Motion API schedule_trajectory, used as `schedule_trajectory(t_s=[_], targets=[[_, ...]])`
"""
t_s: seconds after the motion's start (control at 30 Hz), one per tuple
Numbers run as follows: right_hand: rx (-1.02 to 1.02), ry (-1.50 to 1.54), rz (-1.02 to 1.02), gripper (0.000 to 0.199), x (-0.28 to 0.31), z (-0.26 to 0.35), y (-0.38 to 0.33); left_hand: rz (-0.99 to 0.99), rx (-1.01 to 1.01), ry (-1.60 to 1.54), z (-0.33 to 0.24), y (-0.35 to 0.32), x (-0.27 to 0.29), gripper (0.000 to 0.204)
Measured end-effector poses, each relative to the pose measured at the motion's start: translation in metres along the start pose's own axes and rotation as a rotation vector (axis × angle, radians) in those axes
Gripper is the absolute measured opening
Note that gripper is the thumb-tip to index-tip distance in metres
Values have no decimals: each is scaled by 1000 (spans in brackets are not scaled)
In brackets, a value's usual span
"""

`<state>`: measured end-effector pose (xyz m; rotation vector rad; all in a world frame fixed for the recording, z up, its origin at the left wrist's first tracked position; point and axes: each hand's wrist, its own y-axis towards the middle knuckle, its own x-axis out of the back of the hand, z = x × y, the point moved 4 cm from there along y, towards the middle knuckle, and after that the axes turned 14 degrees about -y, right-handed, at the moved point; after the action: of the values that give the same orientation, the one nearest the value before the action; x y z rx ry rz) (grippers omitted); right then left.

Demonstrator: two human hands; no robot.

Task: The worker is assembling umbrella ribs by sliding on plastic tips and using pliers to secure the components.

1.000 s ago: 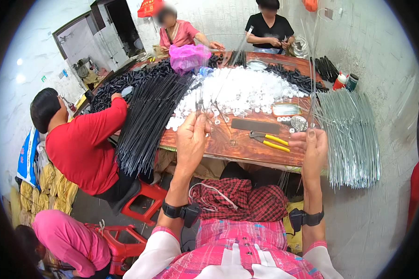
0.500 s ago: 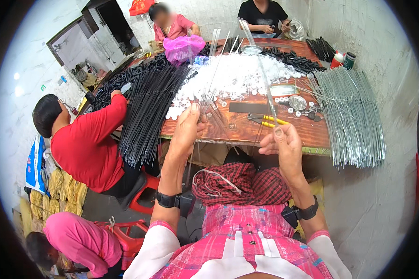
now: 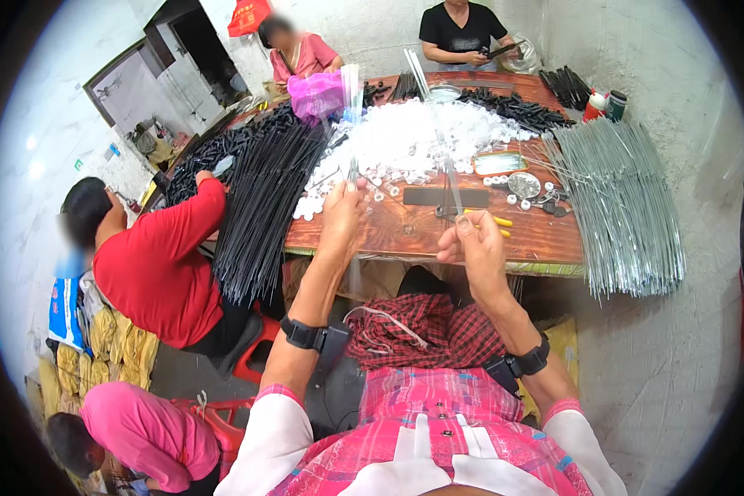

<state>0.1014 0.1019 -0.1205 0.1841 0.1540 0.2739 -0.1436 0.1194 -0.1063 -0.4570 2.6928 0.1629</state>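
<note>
Head view: the left hand has its fingers closed around a bunch of thin rods, which stands nearly upright over the table. The right hand pinches clear thin strips between thumb and fingers, their tops leaning left. Yellow-handled pliers lie partly hidden behind the right hand, near a dark flat bar. Beyond spreads a pile of white plastic pieces.

Pink plaid shirt, red-and-black checked cloth, lol
Whitish strips, yellow-handled pliers, magenta bag, silvery rods, black rods, reddish-brown table.
</note>
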Motion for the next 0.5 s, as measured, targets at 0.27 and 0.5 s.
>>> schedule_trajectory(t_s=[0.27,0.5], targets=[[123,-117,-31,12,-16,-6,15,169,102,-364,16,-25,-43,27],[23,-259,79,13,-18,-3,-3,218,100,-233,24,-49,-62,28]])
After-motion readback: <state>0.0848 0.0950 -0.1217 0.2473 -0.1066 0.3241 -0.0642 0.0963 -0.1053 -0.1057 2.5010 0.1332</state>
